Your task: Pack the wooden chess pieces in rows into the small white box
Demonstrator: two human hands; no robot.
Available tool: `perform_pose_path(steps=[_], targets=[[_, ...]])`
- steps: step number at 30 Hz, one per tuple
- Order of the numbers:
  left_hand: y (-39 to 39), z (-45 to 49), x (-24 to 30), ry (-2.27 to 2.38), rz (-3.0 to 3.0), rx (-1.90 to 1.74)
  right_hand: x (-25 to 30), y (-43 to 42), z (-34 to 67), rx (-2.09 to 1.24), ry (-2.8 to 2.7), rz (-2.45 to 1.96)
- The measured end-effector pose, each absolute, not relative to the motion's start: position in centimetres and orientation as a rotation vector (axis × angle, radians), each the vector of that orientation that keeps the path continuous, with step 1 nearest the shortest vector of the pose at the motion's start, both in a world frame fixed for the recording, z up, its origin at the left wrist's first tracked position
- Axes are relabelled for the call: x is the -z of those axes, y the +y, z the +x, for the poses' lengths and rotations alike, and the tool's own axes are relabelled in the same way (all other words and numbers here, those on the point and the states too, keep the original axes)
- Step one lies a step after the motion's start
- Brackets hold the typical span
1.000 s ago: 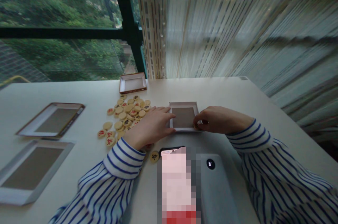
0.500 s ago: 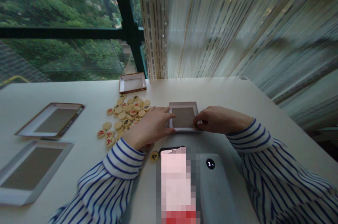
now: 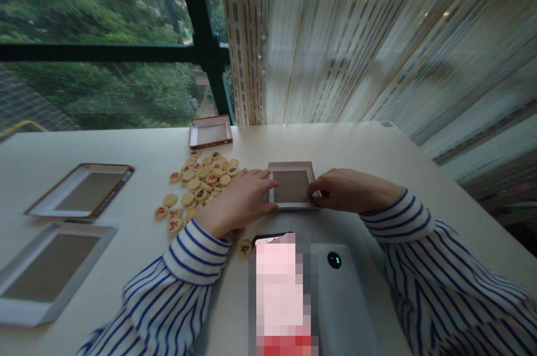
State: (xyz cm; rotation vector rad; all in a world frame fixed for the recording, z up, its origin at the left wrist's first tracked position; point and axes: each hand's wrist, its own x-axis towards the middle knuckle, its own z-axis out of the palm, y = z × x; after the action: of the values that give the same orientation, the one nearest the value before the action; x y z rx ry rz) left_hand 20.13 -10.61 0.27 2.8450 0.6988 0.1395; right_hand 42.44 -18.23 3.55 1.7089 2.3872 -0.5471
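A small shallow box tray (image 3: 292,167) with a brown floor lies on the white table (image 3: 356,149) in front of me. My left hand (image 3: 239,199) rests flat against its left rim, fingers stretched out. My right hand (image 3: 342,191) is at the tray's near right corner, fingers pinched together; a round piece seems to be in the pinch. A heap of round wooden chess pieces (image 3: 201,179) with red and black characters lies just left of my left hand. One piece (image 3: 244,248) lies by my left wrist.
A small brown-edged box lid (image 3: 210,132) sits behind the heap. Two larger flat trays (image 3: 81,191) (image 3: 50,269) lie at the left. A phone (image 3: 277,283) and a grey device (image 3: 342,300) stand close in front of me. Window and striped curtain are behind the table.
My right hand's fingers have closed a little at the tray's corner, so the piece seen there earlier is less visible. My left hand has stayed put.
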Motion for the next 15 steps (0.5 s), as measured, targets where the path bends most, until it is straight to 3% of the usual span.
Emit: perform_pose_path(steps=[15], targets=[[-10.67,20.14,-0.38,0.717,2.84,-0.119,-3.85,-18.28,42.6,0.437,2.348,1.745]])
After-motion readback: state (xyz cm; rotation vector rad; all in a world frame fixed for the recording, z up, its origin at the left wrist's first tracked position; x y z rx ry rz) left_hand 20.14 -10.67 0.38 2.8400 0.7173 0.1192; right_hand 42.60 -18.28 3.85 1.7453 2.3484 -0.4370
